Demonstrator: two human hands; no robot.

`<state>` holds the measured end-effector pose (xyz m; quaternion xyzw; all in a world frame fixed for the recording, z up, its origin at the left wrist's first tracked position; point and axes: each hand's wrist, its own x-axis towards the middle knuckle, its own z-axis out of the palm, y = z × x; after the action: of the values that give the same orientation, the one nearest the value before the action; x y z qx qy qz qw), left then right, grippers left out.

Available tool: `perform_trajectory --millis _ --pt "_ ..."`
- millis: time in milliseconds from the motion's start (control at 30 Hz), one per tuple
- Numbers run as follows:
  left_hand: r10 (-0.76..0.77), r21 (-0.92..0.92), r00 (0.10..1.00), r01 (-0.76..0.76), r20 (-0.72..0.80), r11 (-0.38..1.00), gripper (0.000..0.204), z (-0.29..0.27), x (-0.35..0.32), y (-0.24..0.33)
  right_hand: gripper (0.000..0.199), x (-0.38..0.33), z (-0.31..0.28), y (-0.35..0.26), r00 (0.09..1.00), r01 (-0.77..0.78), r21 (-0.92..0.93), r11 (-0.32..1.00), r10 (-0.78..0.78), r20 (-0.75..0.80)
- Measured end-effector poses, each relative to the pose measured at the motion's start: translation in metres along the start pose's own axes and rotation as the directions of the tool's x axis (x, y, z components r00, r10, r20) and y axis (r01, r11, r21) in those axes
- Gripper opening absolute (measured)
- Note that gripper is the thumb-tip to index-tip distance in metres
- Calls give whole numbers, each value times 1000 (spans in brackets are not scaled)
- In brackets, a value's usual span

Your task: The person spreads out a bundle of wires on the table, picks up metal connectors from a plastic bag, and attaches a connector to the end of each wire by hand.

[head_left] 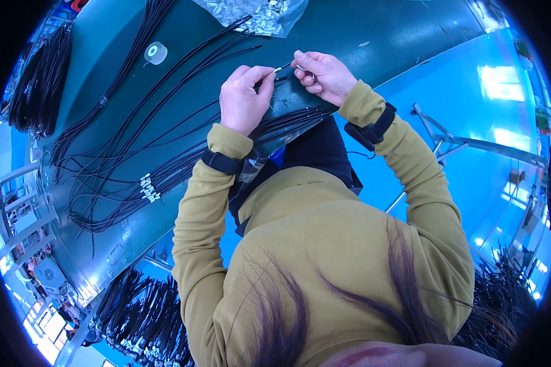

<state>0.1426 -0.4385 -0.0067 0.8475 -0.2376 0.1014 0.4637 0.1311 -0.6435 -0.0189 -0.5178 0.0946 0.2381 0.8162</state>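
Above the table's near edge, my left hand (246, 100) pinches a thin black cable between thumb and fingertips. A small pale piece (278, 70) shows at its fingertips. My right hand (326, 77) is close by on the right, thumb and forefinger closed at the dark tip of the same line. A small dark metallic tool (314, 77) sits in its curled fingers; its kind is mostly hidden. Below the hands a bundle of black cables (288, 119) lies along the table edge. Several small white connectors (148, 188) sit on the cables farther left.
A clear plastic bag of white connectors (266, 17) lies on the green table (398, 37). Left of it are a roll of clear tape (155, 53) and more long black cables (128, 73). A thick cable bundle (43, 82) hangs at the far left; others (144, 318) hang behind me.
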Motion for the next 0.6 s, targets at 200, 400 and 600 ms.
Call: perform_trajectory --millis 200,400,600 --pt "-5 23 1000 4 9 1000 7 1 -2 -2 19 -2 2 1 1000 -16 120 993 17 -3" --pt "31 76 999 -34 42 997 6 1 -3 0 15 -5 9 -4 999 21 25 999 -20 -46" --pt "90 204 991 -109 100 973 7 -1 -3 5 15 -4 10 -4 999 19 -44 999 -21 -50"
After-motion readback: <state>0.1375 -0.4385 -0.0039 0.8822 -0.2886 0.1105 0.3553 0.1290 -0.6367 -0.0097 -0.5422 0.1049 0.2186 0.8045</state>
